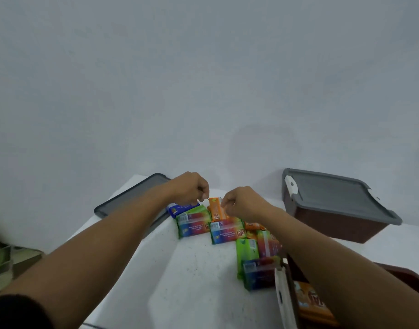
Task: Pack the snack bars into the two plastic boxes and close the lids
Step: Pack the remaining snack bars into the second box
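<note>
Snack bars (222, 231) in green, red, blue and orange wrappers lay in a loose cluster on the white desk (191, 281), from its middle toward the near right corner. I watched both bare forearms reach out over them.

The left hand (191, 189) hovered above a blue bar (177, 209) at the far end of the cluster. Its fingers were curled inward with the thumb against them, and I could not tell whether they pinched anything. The right hand (242, 205) was just beside it, over an upright orange bar (215, 211). Its fingers were curled the same way, and again I could not tell whether they gripped the wrapper.

At the far right corner stood a brown box (334, 224) with its grey lid (329, 193) on. A second box (410, 279) sat open at the near right corner, partly hidden by the right arm, with orange bars (312, 305) inside and a white latch (281, 298) on its end. A loose lid (130, 198), also grey, lay flat along the far left edge.
</note>
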A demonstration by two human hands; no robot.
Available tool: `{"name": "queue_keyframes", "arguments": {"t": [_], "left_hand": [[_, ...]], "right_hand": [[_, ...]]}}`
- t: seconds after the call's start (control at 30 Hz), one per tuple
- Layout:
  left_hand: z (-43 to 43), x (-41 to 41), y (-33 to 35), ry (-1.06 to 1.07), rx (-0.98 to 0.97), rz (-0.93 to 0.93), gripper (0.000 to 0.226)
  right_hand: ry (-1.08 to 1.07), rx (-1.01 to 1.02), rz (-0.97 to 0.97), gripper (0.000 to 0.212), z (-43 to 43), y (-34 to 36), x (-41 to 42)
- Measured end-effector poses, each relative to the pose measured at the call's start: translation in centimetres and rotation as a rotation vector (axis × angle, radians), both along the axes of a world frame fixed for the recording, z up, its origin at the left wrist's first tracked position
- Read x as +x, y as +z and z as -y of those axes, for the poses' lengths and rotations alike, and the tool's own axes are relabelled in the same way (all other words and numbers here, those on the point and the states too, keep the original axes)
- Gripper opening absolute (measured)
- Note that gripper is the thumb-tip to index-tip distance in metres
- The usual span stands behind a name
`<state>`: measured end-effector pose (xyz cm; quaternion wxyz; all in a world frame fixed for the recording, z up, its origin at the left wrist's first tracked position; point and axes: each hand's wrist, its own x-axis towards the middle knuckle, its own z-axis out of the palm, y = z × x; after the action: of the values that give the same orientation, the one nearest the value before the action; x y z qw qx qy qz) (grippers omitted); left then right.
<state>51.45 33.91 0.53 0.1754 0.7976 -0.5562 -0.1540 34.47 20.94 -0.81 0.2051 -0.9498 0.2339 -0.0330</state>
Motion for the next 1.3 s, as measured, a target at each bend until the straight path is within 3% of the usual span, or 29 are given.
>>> {"name": "queue_keyframes", "arguments": {"t": [0.17, 0.43, 0.57, 0.73, 0.87, 1.0, 1.17, 1.23, 1.3], "left_hand": [[0.9, 1.9, -4.2, -0.012, 0.122, 0.079, 0.025], [2.6, 1.7, -8.6, 0.011, 0.311, 0.187, 0.046], [3.0, 1.3, -9.7, -0.011, 0.321, 0.269, 0.052], [3.2, 1.2, -9.6, 0.012, 0.330, 0.189, 0.044], [2.4, 2.3, -9.1, 0.023, 0.284, -0.044, 0.029], [0.9, 3.1, -8.0, 0.084, 0.075, -0.567, 0.030], [1.1, 1.8, -6.2, 0.038, -0.199, -1.249, 0.040], [1.4, 0.7, -5.1, -0.002, -0.184, -1.271, 0.038], [1.8, -0.4, -4.0, -0.017, -0.137, -1.188, 0.031]], "right_hand": [[0.015, -0.136, -0.281, 0.048, 0.6, -2.8, 1.9], [0.027, -0.275, -0.474, 0.080, 1.1, -5.4, 2.6], [0.083, -0.382, -0.493, 0.082, 0.6, -6.2, 2.9], [0.144, -0.464, -0.507, 0.074, 0.6, -6.5, 3.3], [0.147, -0.341, -0.514, 0.048, 0.3, -6.4, 2.9], [0.014, 0.092, -0.261, 0.030, 0.0, -4.8, 1.8], [-0.006, 0.329, 0.040, 0.006, 0.3, -2.5, 1.1], [-0.031, 0.449, 0.105, 0.005, 0.5, -1.4, 0.5], [-0.067, 0.523, 0.130, 0.019, 1.0, -0.5, -0.3]]}}
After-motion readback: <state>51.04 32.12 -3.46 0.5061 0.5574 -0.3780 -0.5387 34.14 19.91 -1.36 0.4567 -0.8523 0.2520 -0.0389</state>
